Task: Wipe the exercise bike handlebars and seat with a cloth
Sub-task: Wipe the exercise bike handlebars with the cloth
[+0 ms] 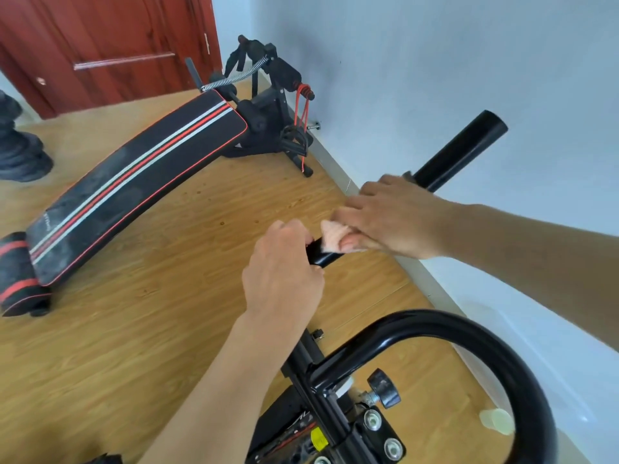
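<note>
**Curved handlebar loop in the foreground; cloth applied to the straight grip tube**

Closest to the lens, a glossy black handlebar loop [435, 321] is seen arching across the lower right, joined to the bike's frame beside a black adjustment knob [385, 388]. Beyond it, a straight grip tube [462, 149] is shown running up and to the right toward the white wall [435, 61], its far end left uncovered. The near end of this tube is gripped by the left hand [284, 272], whose fingers are curled round it. Just beside that hand, a pale pink cloth [333, 236] is wrapped against the tube. The cloth is clasped by the right hand [395, 219], with the fingers laid over the top and the thumb tucked beneath. The two hands are set close together, with a short stretch of bare tube between them. A wooden floor [167, 329] is seen below. On it, well apart from the bike, a black sit-up bench [134, 192] with red and white stripes is laid out in front of a reddish-brown door [100, 45].
</note>
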